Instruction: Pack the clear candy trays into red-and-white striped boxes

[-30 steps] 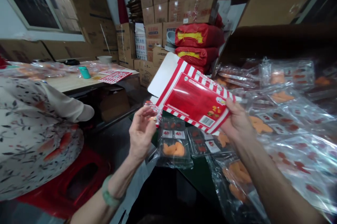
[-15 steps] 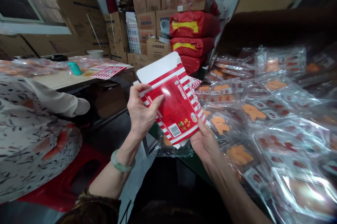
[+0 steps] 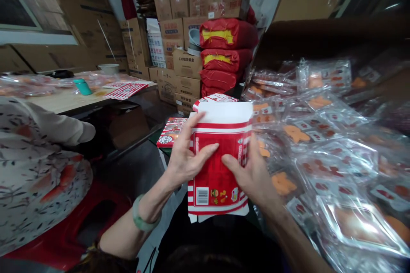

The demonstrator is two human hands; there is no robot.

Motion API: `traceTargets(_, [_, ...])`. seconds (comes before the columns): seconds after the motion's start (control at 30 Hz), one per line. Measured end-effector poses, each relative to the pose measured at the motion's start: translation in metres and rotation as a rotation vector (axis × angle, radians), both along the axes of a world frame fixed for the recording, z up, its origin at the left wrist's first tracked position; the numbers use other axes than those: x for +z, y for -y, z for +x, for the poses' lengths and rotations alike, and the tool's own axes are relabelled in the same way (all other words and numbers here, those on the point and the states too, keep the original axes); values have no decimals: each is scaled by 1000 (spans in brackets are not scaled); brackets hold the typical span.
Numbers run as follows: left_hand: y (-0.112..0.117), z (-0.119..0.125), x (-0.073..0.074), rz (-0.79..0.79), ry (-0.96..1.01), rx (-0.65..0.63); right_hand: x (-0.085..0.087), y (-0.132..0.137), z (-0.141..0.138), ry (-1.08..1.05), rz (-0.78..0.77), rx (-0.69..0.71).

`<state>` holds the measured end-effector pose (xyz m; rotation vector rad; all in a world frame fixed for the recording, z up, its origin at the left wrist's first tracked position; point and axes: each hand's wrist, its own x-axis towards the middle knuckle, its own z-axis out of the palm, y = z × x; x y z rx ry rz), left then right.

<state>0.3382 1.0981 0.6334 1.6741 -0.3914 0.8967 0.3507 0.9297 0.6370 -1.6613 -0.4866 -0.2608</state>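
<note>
I hold a flat red-and-white striped carton (image 3: 221,179) upright in front of me, its white flap on top and a barcode near the bottom. My left hand (image 3: 185,157) grips its left edge, fingers spread over the red face. My right hand (image 3: 251,170) grips the right edge, thumb pressed on the front. Behind the carton lie more striped cartons (image 3: 171,132) on the table edge.
Clear plastic packs with orange and red pieces (image 3: 320,145) cover the table at right. A person in a floral top (image 3: 35,166) sits at left by a red stool (image 3: 73,230). Cardboard boxes (image 3: 185,4) and red sacks (image 3: 224,46) are stacked behind. A side table (image 3: 64,98) holds a teal cup (image 3: 82,87).
The carton has turned from tilted to upright and come lower and closer. My left hand moved onto its face; my right hand shifted from the bottom corner to the right edge.
</note>
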Motion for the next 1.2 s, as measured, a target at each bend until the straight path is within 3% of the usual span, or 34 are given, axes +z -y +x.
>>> traceTargets(0.1, [12,6,-14,-235,-41,-113,-5,-22,-1,-100,16,12])
traceTargets(0.23, [11,16,-28,-484,-235,-219,-19,-27,-1,-187,82,38])
traceTargets(0.37, [11,16,-27,-574,-432,-264,-30,-20,5,-252,252,-30])
traceTargets(0.47, [15,16,-23,-622,-439,-275,-33,-7,15,-134,141,-58])
traceTargets(0.57, [17,20,-20,-591,-453,-373,-32,8,23,111,-121,-143])
traceTargets(0.67, [19,25,-21,-597,-463,-423,-30,12,22,229,-157,-316])
traceTargets(0.87, [11,12,-36,-611,-570,-430,-36,2,21,86,-67,-529])
traceTargets(1.07, [33,-2,-67,-608,-672,-449,-54,16,11,-32,-30,-529])
traceTargets(1.13, [41,-4,-76,-515,-689,-481,-60,31,0,-65,-96,-606])
traceTargets(1.2, [40,-6,-85,-299,-614,-439,-62,50,-11,-107,-152,-669])
